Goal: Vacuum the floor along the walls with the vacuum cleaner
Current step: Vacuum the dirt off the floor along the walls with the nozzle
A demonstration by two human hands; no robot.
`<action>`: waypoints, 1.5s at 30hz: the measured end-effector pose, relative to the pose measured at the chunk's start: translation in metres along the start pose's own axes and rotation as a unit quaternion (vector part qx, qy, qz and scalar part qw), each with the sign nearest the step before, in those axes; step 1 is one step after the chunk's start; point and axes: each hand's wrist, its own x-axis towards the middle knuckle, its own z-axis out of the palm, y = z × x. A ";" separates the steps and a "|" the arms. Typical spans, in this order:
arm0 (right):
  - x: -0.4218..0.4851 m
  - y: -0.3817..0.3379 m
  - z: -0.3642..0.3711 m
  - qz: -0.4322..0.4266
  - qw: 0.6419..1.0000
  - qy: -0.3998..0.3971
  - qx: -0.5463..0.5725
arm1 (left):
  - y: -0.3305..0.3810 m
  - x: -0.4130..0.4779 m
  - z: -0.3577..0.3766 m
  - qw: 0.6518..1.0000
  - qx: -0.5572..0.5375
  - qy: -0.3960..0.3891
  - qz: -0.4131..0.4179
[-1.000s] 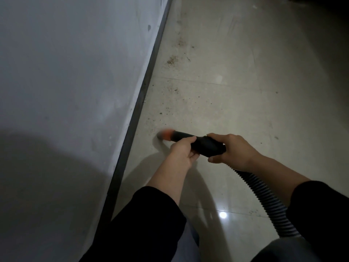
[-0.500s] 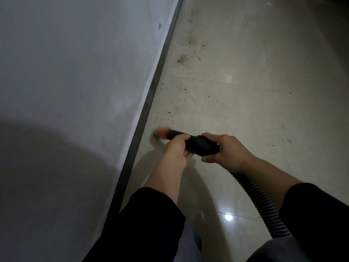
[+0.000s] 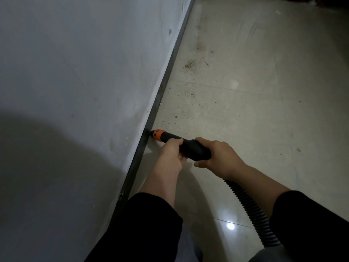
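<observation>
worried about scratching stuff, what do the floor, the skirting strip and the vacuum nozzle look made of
The floor looks like polished ceramic or stone tile: it mirrors a light spot and shows thin joint lines. The skirting strip is dark, thin and smooth, metal or plastic; I cannot tell which. The vacuum nozzle seems matt black moulded plastic with an orange tip.

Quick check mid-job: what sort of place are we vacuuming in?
Likely an indoor room or corridor: a plain painted wall, a dark baseboard along its foot, and glossy pale floor tiles with crumbs of dirt near the edge.
</observation>
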 end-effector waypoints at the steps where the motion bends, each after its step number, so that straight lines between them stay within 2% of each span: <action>1: 0.000 -0.002 0.001 -0.001 1.000 0.001 -0.006 | 0.000 0.001 -0.001 1.000 -0.001 -0.001 0.001; 9: -0.008 0.002 -0.006 0.018 0.998 0.026 -0.048 | -0.006 0.003 0.007 0.999 0.007 -0.032 0.005; 45: -0.072 0.059 -0.054 0.132 0.990 0.051 -0.023 | -0.065 -0.002 0.076 0.988 0.084 -0.126 -0.034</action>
